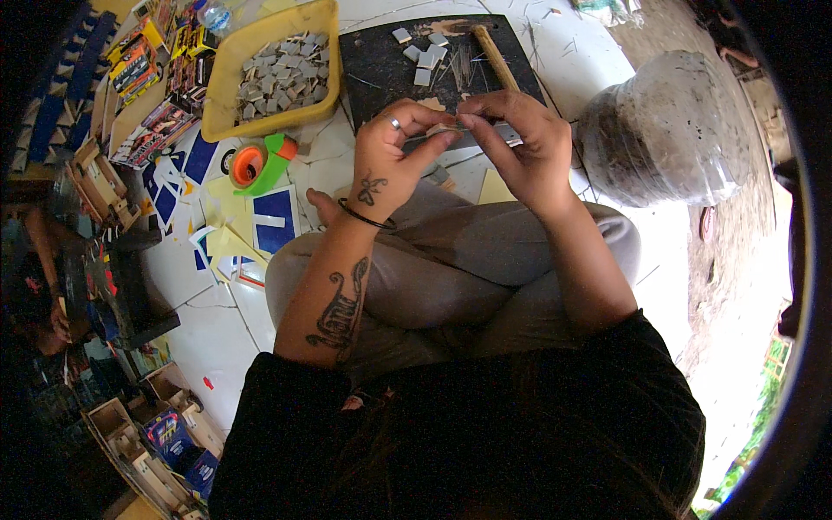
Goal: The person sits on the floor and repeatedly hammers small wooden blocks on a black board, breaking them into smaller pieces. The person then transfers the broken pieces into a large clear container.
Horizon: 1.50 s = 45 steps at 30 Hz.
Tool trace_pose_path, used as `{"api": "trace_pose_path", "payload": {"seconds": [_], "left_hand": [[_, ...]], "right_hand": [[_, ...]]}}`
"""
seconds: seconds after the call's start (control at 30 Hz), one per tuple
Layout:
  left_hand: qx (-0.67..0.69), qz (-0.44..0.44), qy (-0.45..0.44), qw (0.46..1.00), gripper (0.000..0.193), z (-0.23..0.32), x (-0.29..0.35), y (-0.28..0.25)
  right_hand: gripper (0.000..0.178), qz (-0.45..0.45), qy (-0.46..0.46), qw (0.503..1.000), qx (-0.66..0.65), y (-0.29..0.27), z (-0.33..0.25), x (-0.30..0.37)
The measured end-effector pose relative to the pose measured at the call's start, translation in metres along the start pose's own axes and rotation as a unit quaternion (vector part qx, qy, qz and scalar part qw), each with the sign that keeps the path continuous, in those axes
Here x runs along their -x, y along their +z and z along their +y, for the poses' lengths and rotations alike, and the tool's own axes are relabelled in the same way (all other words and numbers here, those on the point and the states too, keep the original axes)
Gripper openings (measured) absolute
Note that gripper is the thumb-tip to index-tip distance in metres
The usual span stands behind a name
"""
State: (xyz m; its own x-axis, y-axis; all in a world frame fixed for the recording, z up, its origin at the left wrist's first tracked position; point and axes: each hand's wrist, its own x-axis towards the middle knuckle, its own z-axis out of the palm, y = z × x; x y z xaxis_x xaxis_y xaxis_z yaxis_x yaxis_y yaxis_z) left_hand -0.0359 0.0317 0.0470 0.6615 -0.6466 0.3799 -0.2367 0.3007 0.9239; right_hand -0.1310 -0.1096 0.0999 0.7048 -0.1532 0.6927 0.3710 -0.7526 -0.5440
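My left hand (387, 156), with a ring and a black wristband, pinches a small, thin, light-coloured piece (440, 130) between thumb and fingers. Close beside it, the thumb and fingers of my right hand (533, 139) are pinched together at the piece's right end; what lies between them is too small to make out. Both hands are above the near edge of a black board (373, 56). On that board are several small grey-faced square blocks (427, 59), a scatter of thin nails (466, 71) and a hammer with a wooden handle (496, 59).
To the left stands a yellow basin (222, 91) of small grey-faced blocks (286, 80). Nearer are an orange-and-green tape roll (251, 166) and blue-and-white paper scraps (276, 217). Wooden toy trucks (106, 184) line the far left, near another person's hand (59, 322). A large clear plastic container (667, 130) sits right.
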Motion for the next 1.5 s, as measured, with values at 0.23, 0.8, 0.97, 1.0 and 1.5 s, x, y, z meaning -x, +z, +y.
{"api": "trace_pose_path", "payload": {"seconds": [0.23,0.8,0.97,1.0,1.5], "left_hand": [[0.037,0.004,-0.019,0.999,0.018,0.003,0.001,0.002],[-0.061,0.020,0.075,0.995,0.019,0.013,-0.002,-0.006],[-0.085,0.030,0.096,0.991,0.022,0.020,-0.001,-0.005],[-0.091,0.023,0.092,0.991,0.024,0.021,-0.001,-0.005],[-0.105,0.000,0.141,0.984,0.024,0.024,-0.003,-0.006]], "right_hand": [[0.008,0.000,0.090,0.993,-0.079,-0.001,-0.003,0.001],[0.010,0.094,0.210,0.930,-0.286,-0.036,0.005,-0.009],[0.006,0.035,0.168,0.963,-0.209,-0.021,-0.015,-0.001],[0.008,0.068,0.186,0.948,-0.249,-0.018,-0.016,-0.002],[0.007,0.063,0.177,0.954,-0.236,-0.011,-0.020,0.000]]}}
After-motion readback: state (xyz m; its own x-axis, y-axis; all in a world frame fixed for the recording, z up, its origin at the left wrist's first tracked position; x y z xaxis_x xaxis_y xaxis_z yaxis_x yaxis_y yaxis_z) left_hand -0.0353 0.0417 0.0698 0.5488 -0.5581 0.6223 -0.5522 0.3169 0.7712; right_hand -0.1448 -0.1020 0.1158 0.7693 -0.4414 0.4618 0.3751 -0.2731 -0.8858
